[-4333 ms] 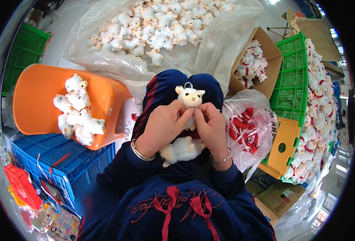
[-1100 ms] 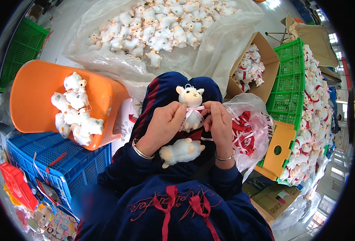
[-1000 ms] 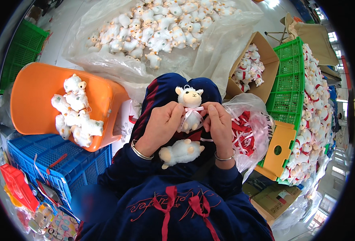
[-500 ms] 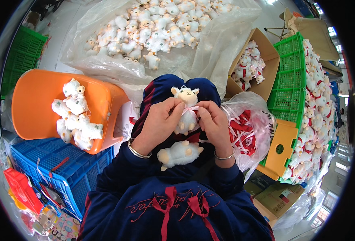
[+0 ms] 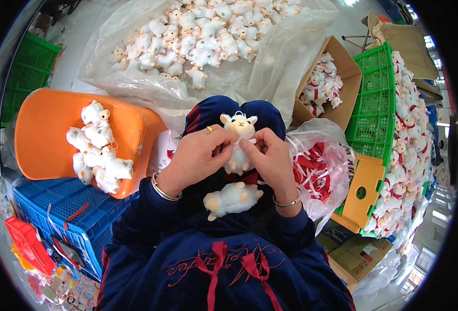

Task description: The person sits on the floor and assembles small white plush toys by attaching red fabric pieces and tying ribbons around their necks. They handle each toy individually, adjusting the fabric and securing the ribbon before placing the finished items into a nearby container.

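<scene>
A white plush sheep [image 5: 238, 158] with cream ears and muzzle sits upright on my lap, facing up, with a small loop on its head. At its neck is a pale pink ribbon [image 5: 248, 141], partly covered by my fingers. My left hand [image 5: 203, 153] is closed in a pinch at the left side of the neck, a ring and a bangle on it. From the right, my right hand [image 5: 271, 158] pinches the ribbon with thumb and forefinger. Nearer my body a second plush sheep [image 5: 232, 200] lies on its side across my lap, touched by neither hand.
An orange chair [image 5: 42, 140] at left holds several plush sheep, beside a blue crate [image 5: 58, 207]. Ahead, plastic sheeting [image 5: 109, 67] carries a large pile. At right stand a bag of red and white ribbons [image 5: 314, 171], a cardboard box [image 5: 345, 78] and a green crate [image 5: 371, 98].
Both hands have shifted at the sheep's neck, the left rolling over so its ring shows and the right thumb coming inward. A red piece on the belly no longer shows.
</scene>
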The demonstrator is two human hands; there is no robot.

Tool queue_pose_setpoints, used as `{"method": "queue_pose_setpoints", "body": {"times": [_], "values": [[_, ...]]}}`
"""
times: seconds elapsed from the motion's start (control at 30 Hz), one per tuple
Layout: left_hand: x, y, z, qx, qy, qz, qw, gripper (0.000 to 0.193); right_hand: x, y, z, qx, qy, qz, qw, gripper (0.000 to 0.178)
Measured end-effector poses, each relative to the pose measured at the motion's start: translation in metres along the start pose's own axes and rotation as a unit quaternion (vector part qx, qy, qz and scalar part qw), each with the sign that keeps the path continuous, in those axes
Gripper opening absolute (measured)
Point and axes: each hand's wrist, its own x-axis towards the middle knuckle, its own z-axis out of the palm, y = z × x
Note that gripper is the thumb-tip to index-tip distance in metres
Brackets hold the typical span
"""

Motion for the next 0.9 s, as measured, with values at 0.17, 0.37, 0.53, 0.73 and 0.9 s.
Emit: {"method": "queue_pose_setpoints", "body": {"times": [0.17, 0.37, 0.53, 0.73, 0.9], "values": [[0.004, 0.0001, -0.0016, 0.063, 0.001, 0.035, 0.997, 0.011, -0.0001, 0.0012, 0.001, -0.005, 0.003, -0.002, 1.0, 0.026], [0.0056, 0.0035, -0.0026, 0.115, -0.004, 0.04, 0.993, 0.009, 0.0008, 0.004, 0.0021, 0.002, 0.004, 0.007, 1.0, 0.026], [0.0045, 0.0031, 0.0003, 0.147, 0.023, 0.052, 0.988, 0.008, 0.0007, 0.0037, 0.0025, -0.024, 0.003, -0.008, 1.0, 0.027], [0.0015, -0.0043, 0.007, 0.108, 0.048, 0.033, 0.992, 0.009, 0.001, 0.0022, 0.0026, -0.042, 0.005, -0.01, 0.999, 0.026], [0.0026, 0.0023, -0.0013, 0.035, 0.053, -0.04, 0.997, 0.01, 0.0018, 0.0061, 0.0023, -0.026, 0.006, -0.019, 0.999, 0.025]]}}
